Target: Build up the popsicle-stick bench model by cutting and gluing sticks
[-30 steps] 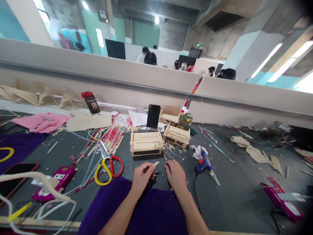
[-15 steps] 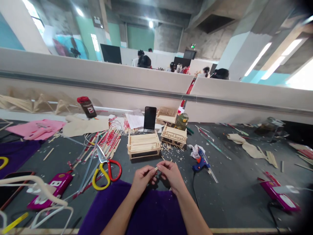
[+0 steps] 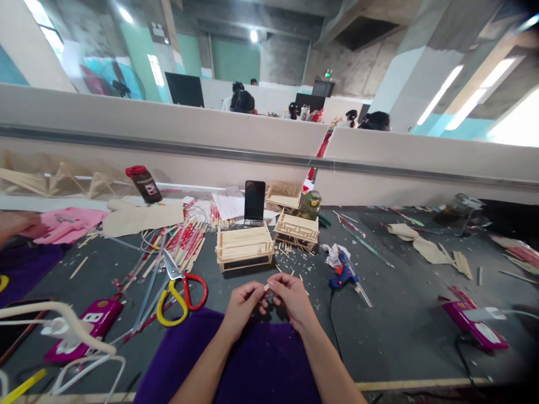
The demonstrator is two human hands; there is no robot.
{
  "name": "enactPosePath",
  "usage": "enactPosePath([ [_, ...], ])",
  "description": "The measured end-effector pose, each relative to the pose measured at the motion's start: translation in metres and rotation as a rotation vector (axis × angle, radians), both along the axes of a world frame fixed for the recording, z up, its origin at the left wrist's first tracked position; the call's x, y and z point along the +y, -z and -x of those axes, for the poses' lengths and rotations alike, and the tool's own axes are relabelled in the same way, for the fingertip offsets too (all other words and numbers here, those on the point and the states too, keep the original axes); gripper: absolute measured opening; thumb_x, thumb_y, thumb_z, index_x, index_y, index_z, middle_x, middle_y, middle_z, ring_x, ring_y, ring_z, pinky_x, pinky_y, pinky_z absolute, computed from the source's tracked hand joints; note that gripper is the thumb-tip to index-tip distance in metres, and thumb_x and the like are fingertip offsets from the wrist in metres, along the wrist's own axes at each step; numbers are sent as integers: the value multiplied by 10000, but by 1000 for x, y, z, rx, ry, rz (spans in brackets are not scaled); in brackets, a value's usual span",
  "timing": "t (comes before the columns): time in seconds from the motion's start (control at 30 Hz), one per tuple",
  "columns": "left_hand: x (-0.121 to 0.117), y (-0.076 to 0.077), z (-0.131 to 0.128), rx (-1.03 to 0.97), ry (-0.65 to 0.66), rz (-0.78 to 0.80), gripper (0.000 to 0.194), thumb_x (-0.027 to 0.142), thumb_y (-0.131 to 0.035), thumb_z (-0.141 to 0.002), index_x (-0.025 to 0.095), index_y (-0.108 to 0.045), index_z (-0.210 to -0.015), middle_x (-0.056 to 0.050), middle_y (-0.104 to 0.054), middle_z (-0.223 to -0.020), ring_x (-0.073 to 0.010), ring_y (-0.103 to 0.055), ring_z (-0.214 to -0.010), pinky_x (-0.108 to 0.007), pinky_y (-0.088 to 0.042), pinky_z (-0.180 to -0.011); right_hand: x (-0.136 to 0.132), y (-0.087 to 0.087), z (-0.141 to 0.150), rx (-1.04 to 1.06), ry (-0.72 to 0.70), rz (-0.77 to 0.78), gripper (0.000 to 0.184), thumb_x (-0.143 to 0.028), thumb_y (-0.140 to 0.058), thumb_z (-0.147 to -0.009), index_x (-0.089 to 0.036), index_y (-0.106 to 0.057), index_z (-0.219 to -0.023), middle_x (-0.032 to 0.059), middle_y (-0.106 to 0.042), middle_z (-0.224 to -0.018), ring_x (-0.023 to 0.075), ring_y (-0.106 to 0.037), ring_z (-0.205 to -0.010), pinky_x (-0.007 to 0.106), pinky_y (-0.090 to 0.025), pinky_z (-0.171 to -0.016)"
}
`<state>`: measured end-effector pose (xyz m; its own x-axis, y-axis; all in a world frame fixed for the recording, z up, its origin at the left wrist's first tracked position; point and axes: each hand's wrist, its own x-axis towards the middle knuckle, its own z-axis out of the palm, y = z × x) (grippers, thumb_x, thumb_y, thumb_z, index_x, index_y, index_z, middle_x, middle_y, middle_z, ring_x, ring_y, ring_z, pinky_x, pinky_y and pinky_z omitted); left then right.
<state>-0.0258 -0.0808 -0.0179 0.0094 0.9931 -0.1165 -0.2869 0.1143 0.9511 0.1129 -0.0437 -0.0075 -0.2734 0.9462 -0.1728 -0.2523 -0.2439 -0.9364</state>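
Note:
Close together above the purple cloth (image 3: 269,353), my left hand (image 3: 244,303) and my right hand (image 3: 292,297) pinch a small piece of wooden stick (image 3: 266,287) between their fingertips. Both hands are closed on it; most of the piece is covered by fingers. Just beyond them stands a small model (image 3: 246,247) built of thin wooden sticks, with a slatted top. A second stick model (image 3: 297,229) with latticed sides is to its right. Scissors (image 3: 177,289) with one red and one yellow handle lie left of my hands. To the right rests a blue glue gun (image 3: 344,272) with its cord.
A phone (image 3: 255,202) stands upright behind the models, near a green bottle (image 3: 310,205). Red-tipped sticks (image 3: 189,241) lie in a pile at left. Purple power strips (image 3: 86,331) sit on both sides. Another person's hand (image 3: 19,224) is at far left. A partition (image 3: 168,132) bounds the desk.
Another person's hand has come in at the far left, by the pink cloth. The view has shifted slightly. My hands keep their pinch on the stick piece.

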Motion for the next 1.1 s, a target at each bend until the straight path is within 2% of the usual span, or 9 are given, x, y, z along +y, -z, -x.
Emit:
enactPosePath([
  [0.23,-2,4,0,9,6,-6,375,496,-691,-779,122,-708,-798,-43,-646,-714,-130,-606,-614,-233,-528,-536,0,1,1,-201,86,-149,270,-400,-734,-710,-139,-672,-738,-29,-590,-562,73,-443,-444,200,-329,-441],
  [0.37,-1,3,0,25,-39,33,354,470,-754,-717,123,-706,-764,-20,-628,-643,-120,-593,-565,-228,-520,-516,-2,-2,5,-212,92,-158,256,-388,-727,-711,-137,-678,-734,-31,-585,-574,67,-441,-440,195,-327,-434],
  [0.53,0,2,2,34,-118,26,337,462,-758,-708,131,-701,-728,-8,-626,-629,-103,-583,-534,-217,-513,-522,-1,-2,-3,-100,93,-107,384,-467,-725,-725,-156,-683,-945,-13,-635,-674,76,-472,-473,187,-378,-430],
  [0.7,-2,-1,2,87,-150,-16,323,456,-735,-730,139,-684,-695,0,-610,-608,-104,-579,-539,-204,-497,-523,5,6,-31,-261,294,-159,386,-545,-580,-840,-165,-639,-808,-78,-460,-467,58,-316,-355,173,-244,-341],
  [0.77,-2,-2,3,120,-161,-41,321,452,-726,-738,139,-679,-684,1,-602,-599,-106,-577,-535,-202,-487,-519,6,9,-41,-394,332,-236,359,-516,-565,-856,-168,-647,-820,-63,-482,-484,78,-386,-385,181,-298,-368],
  [0.87,-1,-2,2,153,-175,-71,313,440,-708,-756,138,-678,-679,0,-593,-591,-109,-572,-522,-205,-475,-514,3,12,-49,-530,367,-407,317,-441,-570,-858,-173,-663,-1000,47,-671,-795,140,-600,-612,230,-477,-539],
  [0.93,0,-1,2,159,-187,-89,304,430,-696,-768,139,-676,-680,0,-586,-594,-111,-567,-516,-211,-469,-509,-1,11,-47,-582,353,-450,321,-421,-533,-885,-184,-654,-1066,61,-691,-872,142,-619,-616,248,-499,-589],
  [1.03,-4,-5,4,182,-259,-167,284,401,-667,-802,145,-667,-678,0,-571,-620,-108,-545,-513,-216,-455,-501,-8,4,-34,-685,237,-457,296,-419,-489,-925,-202,-687,-962,-10,-636,-630,123,-549,-471,228,-448,-521],
  [1.1,-11,-12,6,242,-377,-258,248,358,-642,-835,152,-670,-699,0,-564,-648,-101,-527,-528,-209,-433,-504,-14,-4,-17,-732,125,-535,274,-380,-480,-938,-213,-695,-910,-16,-625,-600,134,-581,-525,221,-448,-553],
])
